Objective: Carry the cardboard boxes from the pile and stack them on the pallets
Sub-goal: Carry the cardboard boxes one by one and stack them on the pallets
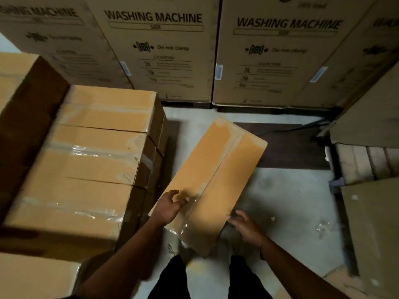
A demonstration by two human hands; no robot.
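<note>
Dark trouser legs [168, 281] stand at the near edge of the floor [291, 201], and both forearms reach down to one cardboard box [216, 169] lying slantwise just ahead of the feet. The left hand [170, 207] rests on its taped top face, fingers loosely bent and clasping nothing. The right hand [246, 226] is spread at the near right side; blur hides whether it touches. Neither hand has a hold yet. For a sound lift, I judge each palm should go under opposite bottom corners, not on the slick tape, with the load drawn close before rising. The stacked boxes [97, 165] stand just to the left. Washing machine cartons [155, 50] line the floor's far edge.
</note>
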